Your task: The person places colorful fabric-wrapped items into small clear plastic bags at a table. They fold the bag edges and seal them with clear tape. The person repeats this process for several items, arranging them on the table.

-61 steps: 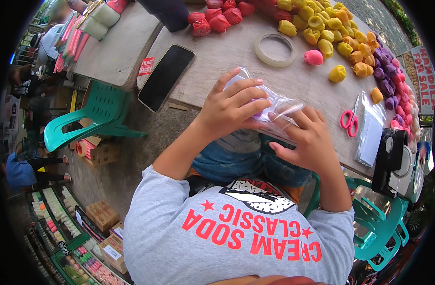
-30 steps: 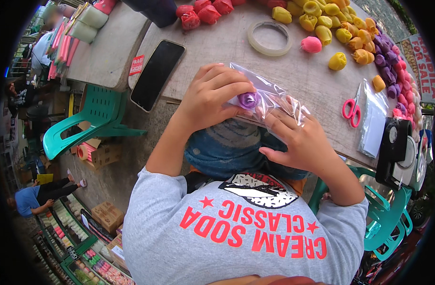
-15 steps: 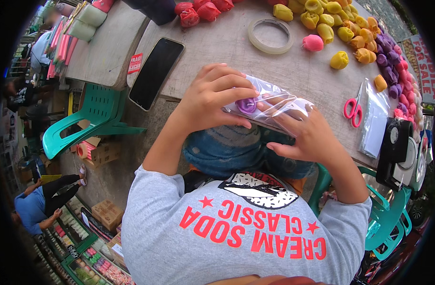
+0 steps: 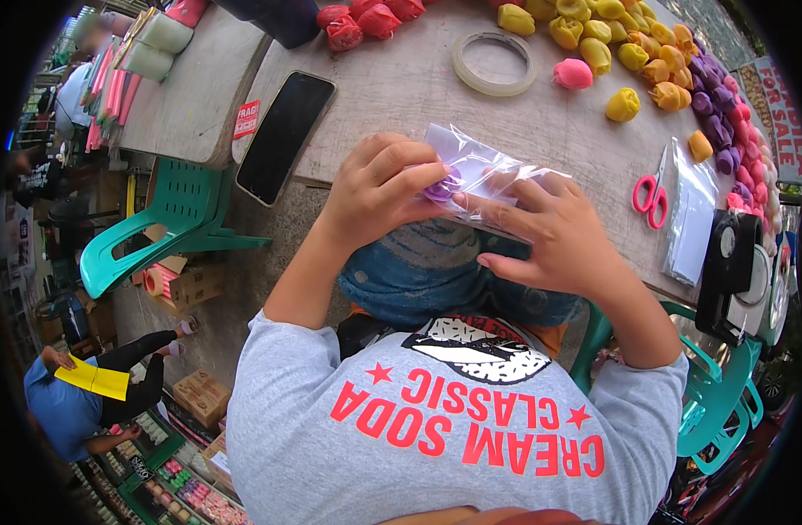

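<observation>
My left hand [image 4: 374, 188] is closed on a clear plastic bag [image 4: 472, 149] at the table's front edge, its fingers curled over a purple rose-shaped piece [image 4: 440, 185] inside. My right hand [image 4: 541, 227] rests on the bag's right part with fingers extended and apart, thumb held out below. A pale translucent tape roll [image 4: 528, 66] lies above them. A black phone [image 4: 283, 136] is to their left. Pink-handled scissors [image 4: 650, 201] lie to the right, beside a packet of flat clear bags [image 4: 688, 214].
Yellow [image 4: 598, 52], red [image 4: 374, 17], orange, pink and purple rose-shaped pieces cover the table's [image 4: 392, 96] back and right. Black scales [image 4: 724, 271] stand at right. Green chairs [image 4: 147, 236] flank me. A co-worker in blue [image 4: 59, 407], holding yellow sheets [image 4: 99, 376], is at lower left near boxes [image 4: 199, 398].
My left fingers have shifted over the purple piece, covering more of it. My right hand stays on the bag. The co-worker in blue has moved, the yellow sheets now raised in view.
</observation>
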The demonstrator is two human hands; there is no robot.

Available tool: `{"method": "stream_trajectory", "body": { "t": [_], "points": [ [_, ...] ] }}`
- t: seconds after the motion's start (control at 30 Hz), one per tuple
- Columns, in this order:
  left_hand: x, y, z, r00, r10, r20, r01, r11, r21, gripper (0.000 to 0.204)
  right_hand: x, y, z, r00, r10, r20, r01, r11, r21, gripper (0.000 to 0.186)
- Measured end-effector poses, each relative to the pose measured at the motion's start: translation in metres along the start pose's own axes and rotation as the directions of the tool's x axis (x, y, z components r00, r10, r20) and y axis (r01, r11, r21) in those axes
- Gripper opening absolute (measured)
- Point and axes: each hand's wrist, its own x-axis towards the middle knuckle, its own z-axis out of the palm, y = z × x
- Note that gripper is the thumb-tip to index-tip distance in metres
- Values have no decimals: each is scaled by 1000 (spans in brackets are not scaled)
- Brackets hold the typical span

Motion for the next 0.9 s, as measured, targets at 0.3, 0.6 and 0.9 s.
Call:
{"method": "stream_trajectory", "body": {
  "t": [0.3,0.6,0.9],
  "points": [
    [13,1,-13,985,-148,92,164,964,-208,44,-4,4,1,1000,2,26,-3,998,60,64],
    [19,-3,-17,964,-167,205,233,903,-361,49,-10,10,0,999,-26,-37,25,999,-22,69],
    [13,4,-2,972,-183,-146,155,971,-183,57,-2,1,7,999,38,-19,-40,987,-154,78]
  ]
}}
